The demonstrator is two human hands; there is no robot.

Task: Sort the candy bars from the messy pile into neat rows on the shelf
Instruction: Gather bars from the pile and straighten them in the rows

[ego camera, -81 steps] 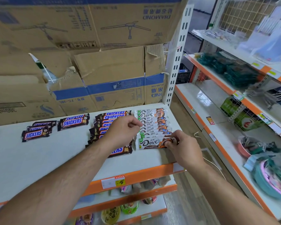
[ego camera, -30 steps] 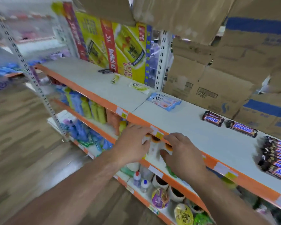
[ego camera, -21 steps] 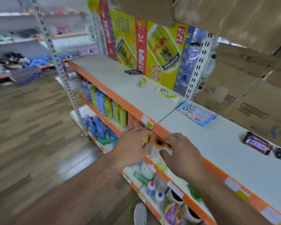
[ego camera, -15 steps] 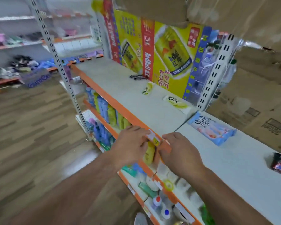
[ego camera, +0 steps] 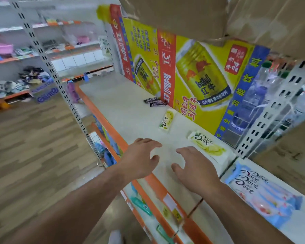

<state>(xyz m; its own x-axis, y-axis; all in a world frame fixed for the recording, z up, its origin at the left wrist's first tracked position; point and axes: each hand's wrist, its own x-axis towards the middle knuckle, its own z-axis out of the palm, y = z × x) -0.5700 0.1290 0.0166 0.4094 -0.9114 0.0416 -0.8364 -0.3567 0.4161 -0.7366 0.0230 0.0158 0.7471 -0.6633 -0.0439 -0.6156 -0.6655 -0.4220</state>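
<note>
Both hands hover empty over the near edge of the shelf, fingers spread wide.

The fingers [ego camera: 153, 144] of the left hand [ego camera: 141, 160] are loosely spread and hold nothing; the right hand [ego camera: 196, 170], just to its right, is spread the same way and is also empty. Whether either hand touches the white shelf [ego camera: 123, 106] cannot be told. A large yellow candy bar [ego camera: 207, 145] lies just beyond the right hand. A small yellow candy bar [ego camera: 166, 119] lies farther back. Beyond it, two dark candy bars [ego camera: 155, 102] lie side by side against the yellow drinks carton [ego camera: 192, 76] at the back. On the next shelf section to the right, blue candy bars [ego camera: 261, 192] lie bunched together near the front. The wooden floor [ego camera: 33, 147] is at the left.
</note>
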